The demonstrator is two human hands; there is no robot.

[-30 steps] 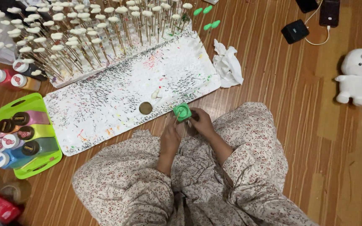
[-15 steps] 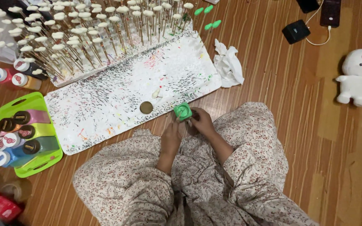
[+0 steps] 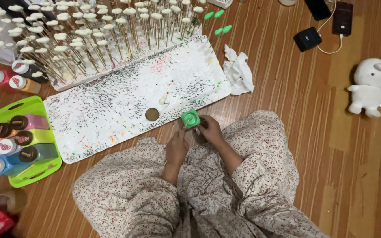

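Green pot (image 3: 190, 119) stayed pinched in the right hand (image 3: 211, 129), unmoved over the tray (image 3: 111, 110) edge, left hand (image 3: 177, 147) curled beside it.

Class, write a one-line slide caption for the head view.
Seated on a wood floor, a person's hands, left and right, meet at a green pot beside a paint-speckled board.

A small round green paint pot (image 3: 191, 119), top facing up, sits at the white speckled board's near edge.
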